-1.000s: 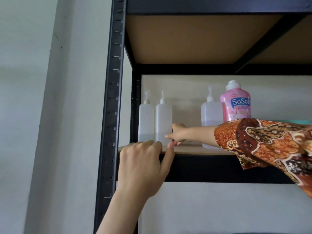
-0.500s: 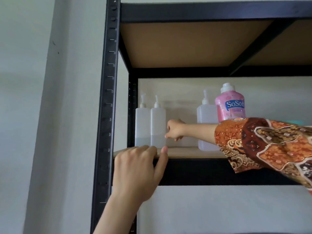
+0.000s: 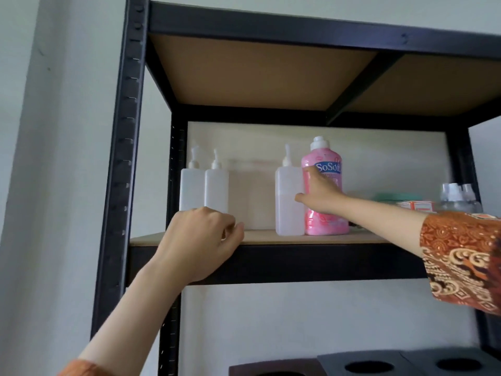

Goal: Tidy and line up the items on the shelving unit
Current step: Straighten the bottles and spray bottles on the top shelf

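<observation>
Two white pump bottles [image 3: 192, 189] [image 3: 216, 189] stand side by side at the left end of the middle shelf [image 3: 311, 237]. Further right, a third white pump bottle [image 3: 287, 207] stands against a pink SoSoft bottle [image 3: 326, 221]. My right hand [image 3: 318, 192] reaches in at these two, with its fingers lying on the pink bottle's front and the thumb on the white bottle's right edge. My left hand [image 3: 200, 240] rests on the shelf's front edge below the left pair, fingers curled over the board.
Further right on the shelf are a green-lidded tub [image 3: 398, 198], an orange-and-white box [image 3: 414, 206] and clear spray bottles [image 3: 458, 196]. Black frame posts [image 3: 122, 158] stand on both sides. Dark boxes with round holes [image 3: 379, 365] sit on the level below.
My right hand left the two left pump bottles and moved right to the third white bottle and the pink one. The view shifted, bringing more of the shelf's right side into view.
</observation>
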Demonstrator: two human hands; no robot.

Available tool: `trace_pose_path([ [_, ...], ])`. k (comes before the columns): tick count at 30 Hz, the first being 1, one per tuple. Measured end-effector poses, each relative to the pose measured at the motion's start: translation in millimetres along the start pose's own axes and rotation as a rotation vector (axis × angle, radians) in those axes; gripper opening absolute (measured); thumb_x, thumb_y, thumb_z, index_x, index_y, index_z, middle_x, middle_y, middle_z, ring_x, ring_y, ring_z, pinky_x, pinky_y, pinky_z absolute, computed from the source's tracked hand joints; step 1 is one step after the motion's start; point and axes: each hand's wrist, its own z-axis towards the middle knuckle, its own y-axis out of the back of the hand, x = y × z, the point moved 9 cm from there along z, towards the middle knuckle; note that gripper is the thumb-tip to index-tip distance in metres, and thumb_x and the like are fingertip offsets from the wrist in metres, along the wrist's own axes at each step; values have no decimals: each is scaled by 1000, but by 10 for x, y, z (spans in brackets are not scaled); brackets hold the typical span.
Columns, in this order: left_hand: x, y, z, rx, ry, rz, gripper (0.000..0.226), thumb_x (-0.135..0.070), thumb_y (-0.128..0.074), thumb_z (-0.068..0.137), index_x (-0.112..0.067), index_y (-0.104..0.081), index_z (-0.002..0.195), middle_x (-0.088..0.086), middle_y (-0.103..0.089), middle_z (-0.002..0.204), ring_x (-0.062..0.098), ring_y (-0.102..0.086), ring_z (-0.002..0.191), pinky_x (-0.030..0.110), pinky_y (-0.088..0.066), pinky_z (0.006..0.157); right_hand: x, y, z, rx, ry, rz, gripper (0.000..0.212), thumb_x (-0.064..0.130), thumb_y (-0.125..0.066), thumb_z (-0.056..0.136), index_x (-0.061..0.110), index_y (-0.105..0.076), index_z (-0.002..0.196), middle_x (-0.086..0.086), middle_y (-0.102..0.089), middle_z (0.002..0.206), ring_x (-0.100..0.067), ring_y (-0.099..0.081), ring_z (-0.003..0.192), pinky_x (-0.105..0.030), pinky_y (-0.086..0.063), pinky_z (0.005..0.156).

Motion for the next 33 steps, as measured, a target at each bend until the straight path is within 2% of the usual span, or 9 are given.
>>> trace_pose_path([
  [4, -17, 5, -38, -18, 13, -23, 48, -47, -25, 95, -17, -43, 62, -1, -52, 57, 18, -41, 50, 24, -31, 50, -130, -258, 56, 116, -153, 102, 76, 29, -61, 86, 5, -19, 145, -14, -47, 129, -30, -51, 110, -34, -47, 85],
  [8, -9, 10, -52, -10, 17, -59, 48, -47, -26, 96, -16, -47, 65, -1, -56, 61, 19, -45, 53, 25, -36, 52, -39, -317, 126, 111, -123, -42, 58, 27, -55, 92, -5, -33, 135, -19, -50, 125, -32, -54, 109, -34, -47, 80],
  [12, -1, -1, -67, -21, 23, -56, 50, -48, -26, 96, -16, -51, 67, 0, -60, 64, 20, -50, 56, 26, -40, 54, -31, -493, 137, 186, -158, -99, 67, 32, -53, 96, -6, -20, 140, -20, -52, 109, -21, -56, 59, -23, -40, 41],
  [14, 19, -7, -70, -26, 32, -57, 51, -49, -25, 96, -16, -51, 67, 0, -61, 65, 20, -51, 57, 27, -40, 54, -53, -623, 161, 218, -194, -100, 72, 37, -52, 96, -4, -15, 142, -22, -56, 109, -18, -55, 49, -22, -39, 35],
  [17, 22, -13, -71, -38, 27, -60, 55, -52, -20, 94, -16, -51, 66, -1, -60, 63, 19, -51, 56, 28, -40, 53, -61, -809, 245, 249, -233, 17, 73, 35, -55, 94, 0, -13, 143, -21, -56, 116, -27, -70, 70, -32, -57, 62],
  [19, 18, -17, -76, -41, 19, -63, 56, -53, -19, 93, -17, -52, 65, -1, -60, 62, 19, -50, 55, 28, -41, 53, -27, -920, 318, 268, -238, 127, 71, 30, -59, 93, 1, -16, 142, -21, -49, 127, -35, -69, 88, -41, -58, 79],
  [22, 22, -17, -78, -52, 13, -46, 56, -53, -17, 91, -17, -50, 64, -1, -58, 61, 19, -50, 55, 29, -40, 53, 96, -1071, 398, 324, -211, 256, 62, 23, -62, 91, 5, -24, 136, -18, -43, 131, -38, -64, 101, -48, -57, 80],
  [29, 24, -27, -64, -36, 8, -31, 52, -53, -18, 89, -18, -45, 63, 0, -54, 59, 19, -47, 55, 30, -36, 52, 325, -1363, 560, 361, -172, 321, 60, 20, -61, 91, 10, -27, 139, -13, -39, 135, -35, -57, 113, -44, -58, 79],
  [33, 44, -29, -70, -29, 41, -27, 53, -55, -21, 88, -16, -42, 59, 1, -49, 54, 18, -43, 51, 28, -30, 47, 419, -1461, 606, 344, -120, 213, 68, 27, -60, 92, 9, -20, 144, -15, -39, 136, -34, -63, 103, -42, -58, 80],
])
